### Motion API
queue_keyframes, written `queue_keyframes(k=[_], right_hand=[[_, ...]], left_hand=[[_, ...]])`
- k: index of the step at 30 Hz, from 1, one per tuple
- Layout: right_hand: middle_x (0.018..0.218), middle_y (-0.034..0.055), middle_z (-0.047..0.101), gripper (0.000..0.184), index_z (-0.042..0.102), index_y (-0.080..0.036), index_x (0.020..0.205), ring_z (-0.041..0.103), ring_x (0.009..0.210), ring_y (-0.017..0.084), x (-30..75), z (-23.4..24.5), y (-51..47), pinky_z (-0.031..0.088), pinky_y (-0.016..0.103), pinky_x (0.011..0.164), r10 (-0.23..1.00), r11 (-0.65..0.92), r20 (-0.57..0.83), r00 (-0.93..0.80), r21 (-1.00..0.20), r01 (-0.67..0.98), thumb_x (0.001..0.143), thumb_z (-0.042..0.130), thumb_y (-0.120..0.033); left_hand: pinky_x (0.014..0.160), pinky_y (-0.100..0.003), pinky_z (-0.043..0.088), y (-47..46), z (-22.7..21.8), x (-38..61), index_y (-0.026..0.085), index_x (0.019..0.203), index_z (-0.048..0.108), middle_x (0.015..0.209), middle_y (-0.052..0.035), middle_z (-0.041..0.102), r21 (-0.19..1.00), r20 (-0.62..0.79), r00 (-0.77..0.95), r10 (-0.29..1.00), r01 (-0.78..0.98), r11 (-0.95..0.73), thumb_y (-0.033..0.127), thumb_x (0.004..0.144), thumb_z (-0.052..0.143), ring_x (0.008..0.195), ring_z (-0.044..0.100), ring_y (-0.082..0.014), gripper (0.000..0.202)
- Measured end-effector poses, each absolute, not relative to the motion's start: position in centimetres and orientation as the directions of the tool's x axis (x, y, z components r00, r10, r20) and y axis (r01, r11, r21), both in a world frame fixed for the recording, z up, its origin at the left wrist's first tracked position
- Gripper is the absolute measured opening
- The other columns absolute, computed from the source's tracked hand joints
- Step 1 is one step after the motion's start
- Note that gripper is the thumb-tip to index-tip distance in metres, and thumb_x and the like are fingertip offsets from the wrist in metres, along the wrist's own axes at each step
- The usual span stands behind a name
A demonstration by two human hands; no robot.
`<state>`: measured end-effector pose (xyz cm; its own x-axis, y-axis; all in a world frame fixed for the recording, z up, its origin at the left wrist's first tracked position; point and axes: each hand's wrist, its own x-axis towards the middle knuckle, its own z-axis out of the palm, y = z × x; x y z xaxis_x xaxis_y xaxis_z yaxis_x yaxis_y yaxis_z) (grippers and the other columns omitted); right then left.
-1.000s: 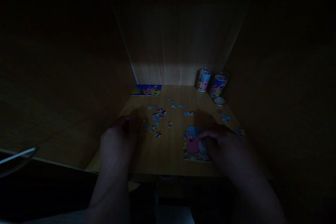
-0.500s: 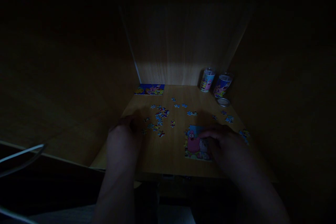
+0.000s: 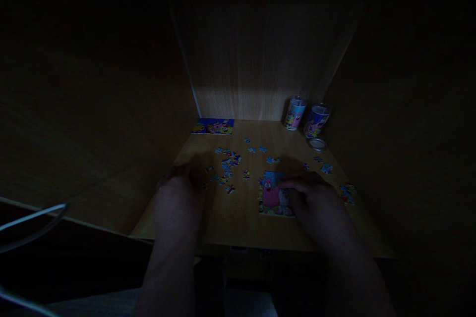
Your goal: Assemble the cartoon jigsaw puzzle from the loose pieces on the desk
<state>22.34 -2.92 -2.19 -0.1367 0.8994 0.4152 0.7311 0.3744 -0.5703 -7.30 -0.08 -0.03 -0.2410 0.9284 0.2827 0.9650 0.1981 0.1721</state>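
The scene is very dark. A partly built jigsaw [image 3: 272, 195] with a pink cartoon figure lies on the wooden desk [image 3: 241, 218]. My right hand [image 3: 310, 194] rests flat on its right side, fingers spread over the pieces. My left hand [image 3: 178, 193] lies on the desk at the left, beside a scatter of loose puzzle pieces [image 3: 226, 166]; its fingers are curled and too dim to tell if they hold a piece.
A finished puzzle picture [image 3: 213, 126] lies at the back left. Two printed tins [image 3: 295, 113] [image 3: 316, 120] and a round lid [image 3: 318, 144] stand at the back right. More loose pieces [image 3: 345, 192] lie near the right wall. Wooden panels enclose the desk on three sides.
The partly built jigsaw has slid away from me and slightly left under my right hand. My left hand has stayed at the left of the loose pieces.
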Motion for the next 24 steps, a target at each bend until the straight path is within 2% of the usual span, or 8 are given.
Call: queue_keyframes(k=[10,17,24], right_hand=[[0.11,0.0065,0.08,0.038,0.085,-0.023,0.1,0.073,0.105,0.028,22.1,-2.1,-2.7,0.059,0.047,0.098,0.879,0.407,0.453,-0.149,-0.551,0.729,0.093,0.051,-0.007],[0.11,0.0059,0.079,0.036,0.084,-0.024,0.101,0.072,0.106,0.029,22.0,-1.9,-2.8,0.058,0.049,0.099,0.895,0.387,0.42,-0.148,-0.572,0.723,0.095,0.05,-0.012],[0.118,0.0117,0.078,0.03,0.079,-0.018,0.116,0.072,0.109,0.032,21.6,-1.1,-2.6,0.057,0.047,0.098,0.886,0.307,0.46,-0.047,-0.51,0.804,0.103,0.052,-0.016]], left_hand=[[0.09,-0.042,0.058,-0.1,0.3,-7.0,0.015,0.124,0.079,0.12,-0.0172,0.078,0.199,0.268,-0.235,0.934,0.962,0.185,0.019,0.103,0.053,0.103,0.074,-0.0348,0.034],[0.088,-0.041,0.059,-0.1,0.0,-7.2,0.016,0.122,0.079,0.118,-0.0166,0.079,0.176,0.285,-0.227,0.931,0.967,0.182,0.019,0.103,0.053,0.102,0.074,-0.0333,0.033],[0.093,-0.043,0.059,0.3,0.1,-7.1,0.015,0.129,0.078,0.122,-0.0181,0.078,0.197,0.253,-0.244,0.936,0.96,0.197,0.022,0.105,0.049,0.105,0.075,-0.0344,0.038]])
